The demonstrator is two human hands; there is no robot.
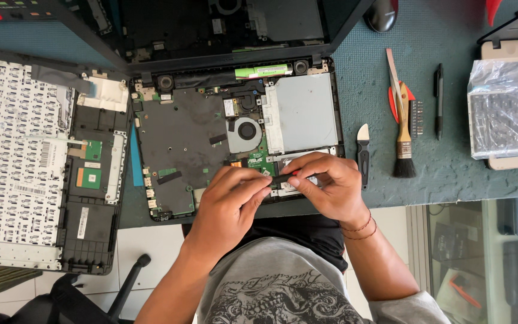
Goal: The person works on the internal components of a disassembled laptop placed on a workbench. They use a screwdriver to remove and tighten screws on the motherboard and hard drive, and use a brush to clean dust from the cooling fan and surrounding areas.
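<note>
A slim black tool with a red tip is held between both hands over the front edge of the opened laptop base. Its long axis is laid roughly left to right, nearly level; the red end is pointed toward the right hand. The fingers of the right hand are curled closed around that end. The fingertips of the left hand are pinched on the opposite end. The middle of the tool is largely hidden by the fingers.

The base is seen with its cover removed; a round fan and a silver drive bay are exposed. A detached keyboard panel is lying face down to the left. The work is set on a teal textured mat. To the right, a paintbrush, a pen and a small pry tool are laid well apart from the hands. White floor tiles are visible below the table edge.
</note>
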